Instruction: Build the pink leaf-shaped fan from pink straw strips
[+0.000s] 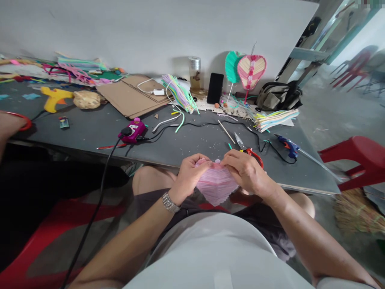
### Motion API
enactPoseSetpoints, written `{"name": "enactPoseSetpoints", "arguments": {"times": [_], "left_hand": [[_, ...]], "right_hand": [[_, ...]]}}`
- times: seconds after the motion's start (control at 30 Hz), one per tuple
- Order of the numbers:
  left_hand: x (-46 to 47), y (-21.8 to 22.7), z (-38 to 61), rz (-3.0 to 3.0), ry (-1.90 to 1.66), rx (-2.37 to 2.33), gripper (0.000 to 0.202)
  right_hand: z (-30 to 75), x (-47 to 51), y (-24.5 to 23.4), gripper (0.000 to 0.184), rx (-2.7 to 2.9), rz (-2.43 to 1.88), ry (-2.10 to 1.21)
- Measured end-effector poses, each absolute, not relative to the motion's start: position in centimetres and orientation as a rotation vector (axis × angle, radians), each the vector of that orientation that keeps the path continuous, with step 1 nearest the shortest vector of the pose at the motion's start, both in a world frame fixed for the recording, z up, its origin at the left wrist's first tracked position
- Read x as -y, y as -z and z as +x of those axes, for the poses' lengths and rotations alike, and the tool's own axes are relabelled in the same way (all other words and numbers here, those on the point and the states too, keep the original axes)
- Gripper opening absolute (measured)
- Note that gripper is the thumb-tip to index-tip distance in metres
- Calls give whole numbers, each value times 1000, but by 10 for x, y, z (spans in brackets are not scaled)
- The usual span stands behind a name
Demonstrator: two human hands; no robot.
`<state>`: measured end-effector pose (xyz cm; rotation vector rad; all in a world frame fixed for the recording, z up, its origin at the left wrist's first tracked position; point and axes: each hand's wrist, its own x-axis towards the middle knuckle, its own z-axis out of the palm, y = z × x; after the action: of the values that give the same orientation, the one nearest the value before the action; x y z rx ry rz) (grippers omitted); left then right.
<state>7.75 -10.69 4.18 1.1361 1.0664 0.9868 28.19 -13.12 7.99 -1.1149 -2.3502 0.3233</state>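
Note:
A pink and lilac heart-shaped piece with ribbed stripes hangs point-down at the table's front edge, above my lap. My left hand pinches its upper left side between thumb and fingers. At the upper right, my right hand closes on the same piece with bent fingers, partly hiding that side. Just beyond my right hand lie scissors with red-orange handles, blades pointing away. A green and a pink heart-shaped fan lean upright against the wall.
Bundles of pipe cleaners, a purple power socket, a blue glue gun, a yellow glue gun, a phone and a bottle occupy the table. A cable runs down left. A red stool stands right; another person's arm shows left.

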Motion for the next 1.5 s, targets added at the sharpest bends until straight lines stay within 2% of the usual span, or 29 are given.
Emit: {"name": "enactPoseSetpoints", "arguments": {"times": [0.27,0.5,0.83,1.5], "left_hand": [[107,-37,76,1225,-971,-1053,20],[108,-44,78,1275,-1000,-1109,18],[108,-45,79,1286,-982,-1123,21],[108,-43,79,1259,-969,-1115,21]], "right_hand": [[282,130,-76,31,2235,-1117,-547],[294,133,-88,31,2163,-1163,-569],[301,136,-93,17,2046,-1298,-583],[301,136,-96,30,2118,-1228,-632]]}}
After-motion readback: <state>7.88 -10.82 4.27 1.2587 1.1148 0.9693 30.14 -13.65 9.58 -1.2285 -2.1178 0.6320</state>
